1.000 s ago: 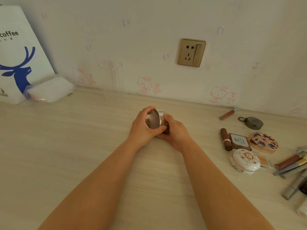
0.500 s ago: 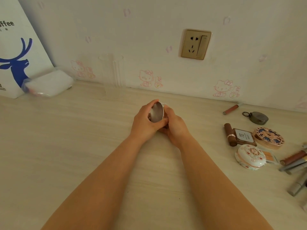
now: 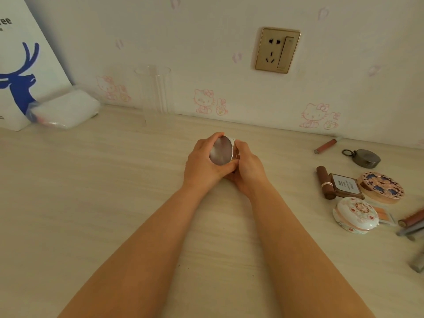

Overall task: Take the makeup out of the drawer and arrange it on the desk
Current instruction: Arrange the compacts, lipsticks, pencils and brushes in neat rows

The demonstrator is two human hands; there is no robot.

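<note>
Two hands, left (image 3: pixel 202 164) and right (image 3: pixel 249 167), are wrapped around a silver jar (image 3: pixel 221 153), held tilted at mid-desk (image 3: pixel 114 203). Placement appears in hand; next, it must be set upright, perhaps beside the compacts (image 3: pixel 354 214) at the right edge.

Both forearms reach far forward, left hand (image 3: pixel 202 161) and right hand (image 3: pixel 249 164) cupped together, fingers curled around a round jar (image 3: pixel 221 153).
</note>
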